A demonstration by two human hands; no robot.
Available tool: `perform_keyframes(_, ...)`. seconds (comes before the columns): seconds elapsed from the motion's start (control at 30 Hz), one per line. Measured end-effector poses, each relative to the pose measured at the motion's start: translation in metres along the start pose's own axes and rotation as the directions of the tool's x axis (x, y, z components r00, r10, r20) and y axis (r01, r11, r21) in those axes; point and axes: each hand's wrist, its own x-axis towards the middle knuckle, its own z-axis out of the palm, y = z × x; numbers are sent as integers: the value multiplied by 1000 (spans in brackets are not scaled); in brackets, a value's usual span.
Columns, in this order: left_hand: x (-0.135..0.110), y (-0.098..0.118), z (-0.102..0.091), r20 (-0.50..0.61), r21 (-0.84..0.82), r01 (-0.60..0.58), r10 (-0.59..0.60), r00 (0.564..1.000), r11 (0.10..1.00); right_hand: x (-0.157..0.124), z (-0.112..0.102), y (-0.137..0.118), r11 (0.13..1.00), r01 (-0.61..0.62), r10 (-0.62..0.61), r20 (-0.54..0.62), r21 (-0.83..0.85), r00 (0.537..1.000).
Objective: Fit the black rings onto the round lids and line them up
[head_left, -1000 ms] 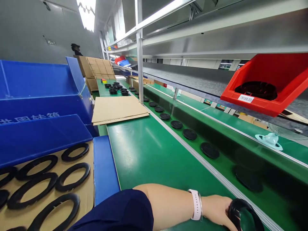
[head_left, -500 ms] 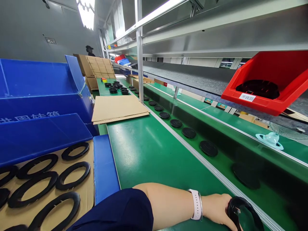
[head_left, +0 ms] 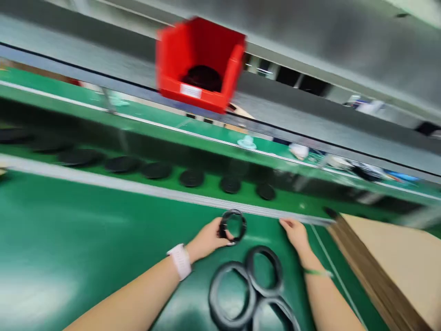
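Note:
My left hand (head_left: 206, 239) grips a black plastic ring (head_left: 244, 228) by its left side, holding it tilted up above the green work surface (head_left: 113, 239). Across from it, my right hand (head_left: 295, 235) is near the metal rail with its fingers reaching left; they are a little blurred, and no object shows in them. Between my forearms lie several larger black rings, among them one on the left (head_left: 214, 294) and one at the upper right (head_left: 279, 269). They touch or overlap, and the lowest is cut off by the frame edge.
Beyond the metal rail (head_left: 193, 197), black discs (head_left: 192, 178) stand in a row on a green belt. A red bin (head_left: 172, 92) with black parts sits on the shelf above. Stacked cardboard sheets (head_left: 392, 257) lie at the right. A pale teal object (head_left: 247, 142) rests behind.
My view has swung right, away from the blue boxes and the cardboard with rings. My left hand still holds the black ring, and my right hand has come into view.

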Motion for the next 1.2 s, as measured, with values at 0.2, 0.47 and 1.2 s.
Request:
perform_keyframes(0.2,20,-9,-11,48,160,70,-78,996,985,65,10,76,993,-106,93,-219,-48,971)
perform_keyframes(0.47,19,-8,-10,22,223,137,-146,989,965,135,-16,138,949,-262,163,-435,-176,885)
perform_keyframes(1.2,12,-1,1,29,251,123,-134,991,960,197,-24,191,865,-380,302,-265,-327,916)
